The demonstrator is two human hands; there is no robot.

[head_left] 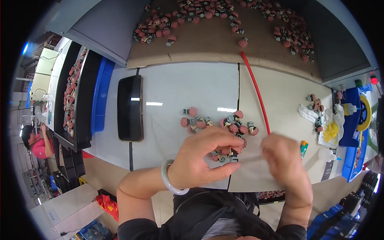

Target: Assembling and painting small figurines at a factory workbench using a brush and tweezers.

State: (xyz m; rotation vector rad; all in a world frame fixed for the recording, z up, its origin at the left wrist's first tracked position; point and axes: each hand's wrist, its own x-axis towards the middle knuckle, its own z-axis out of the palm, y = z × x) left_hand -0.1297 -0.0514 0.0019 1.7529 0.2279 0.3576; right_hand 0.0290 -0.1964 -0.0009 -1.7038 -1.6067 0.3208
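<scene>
A loose group of small figurines [242, 129] with pink, round, ridged heads and grey-black bodies lies on the white tabletop. My left hand [204, 156], with a pale bangle [170, 180] at the wrist, curves over the near side of this group. Its thumb and fingers are apart, and several figurines show between them. To the right, my right hand [282, 158] is closed on the lower end of a long thin red rod [256, 88]. That hand is blurred. The rod's far tip reaches the brown board, close to a single figurine [243, 42].
Many more figurines [164, 30] are spread over the brown board [192, 52] between grey side walls. A phone [130, 108] lies at left, beside a black tray [86, 96] and blue bin [102, 96]. At right are an orange-green lighter [304, 149], bottles and a blue tape dispenser [352, 124].
</scene>
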